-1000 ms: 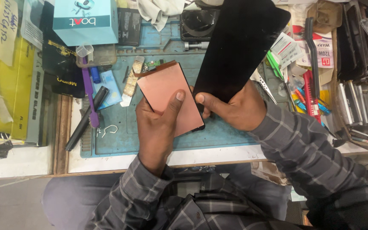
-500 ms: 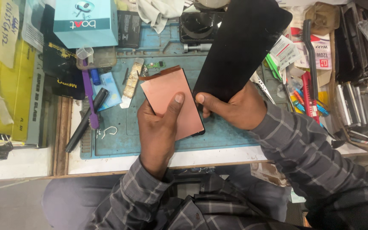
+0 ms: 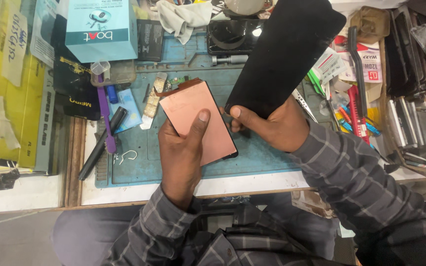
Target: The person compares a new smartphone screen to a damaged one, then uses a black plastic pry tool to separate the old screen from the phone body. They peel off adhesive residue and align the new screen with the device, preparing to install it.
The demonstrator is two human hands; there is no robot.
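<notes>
Above the blue work mat (image 3: 267,157): thin copper-backed rectangular display panel (image 3: 198,120), gripped by left hand (image 3: 183,152), thumb on top. Right hand (image 3: 272,125) clasps flat black glass screen sheet (image 3: 284,54). Both probably light, stiff, brittle; best held by edges.

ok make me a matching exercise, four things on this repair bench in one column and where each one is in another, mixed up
Things:
1. copper-coloured flat phone panel
2. large black glossy panel
3. purple plastic tool
4. pale blue cardboard box

Places:
A. at the top left of the bench, behind the blue mat
B. in the right hand, tilted up and away
C. in the left hand, thumb across its face
D. lying by the mat's left edge

Pairs: 1-C, 2-B, 3-D, 4-A
</notes>
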